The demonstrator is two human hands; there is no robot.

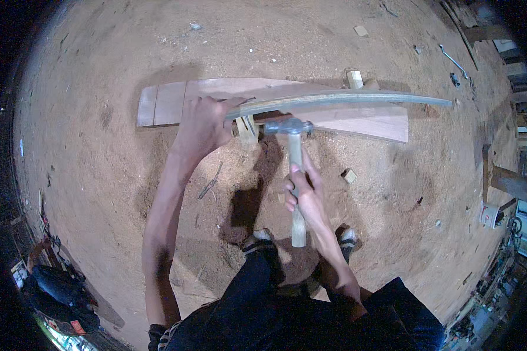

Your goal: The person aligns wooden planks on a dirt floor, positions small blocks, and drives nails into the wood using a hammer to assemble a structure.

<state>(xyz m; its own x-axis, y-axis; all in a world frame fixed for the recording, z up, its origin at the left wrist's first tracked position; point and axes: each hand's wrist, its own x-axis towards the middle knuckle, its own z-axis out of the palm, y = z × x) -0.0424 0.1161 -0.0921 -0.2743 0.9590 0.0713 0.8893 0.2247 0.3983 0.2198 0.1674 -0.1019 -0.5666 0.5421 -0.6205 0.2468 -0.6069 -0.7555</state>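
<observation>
My left hand point(202, 126) is closed around the left end of a long, curved wooden strip point(345, 98). The strip runs off to the right above a wide pale board point(167, 105) lying on the ground. In my right hand point(309, 196) is a hammer point(297, 231), gripped by its wooden handle. Its metal head is just below the strip, to the right of my left hand; whether they touch I cannot tell. Under the strip, beside my left hand, sits a light wooden block point(247, 130). My left fingertips are partly hidden.
Sawdust covers the ground point(129, 52). One small wood block point(349, 175) lies right of the hammer, another point(355, 79) behind the strip. A wrench point(454, 61) is at the far right, with a white bucket point(489, 214) nearer. At lower left is another person point(58, 292).
</observation>
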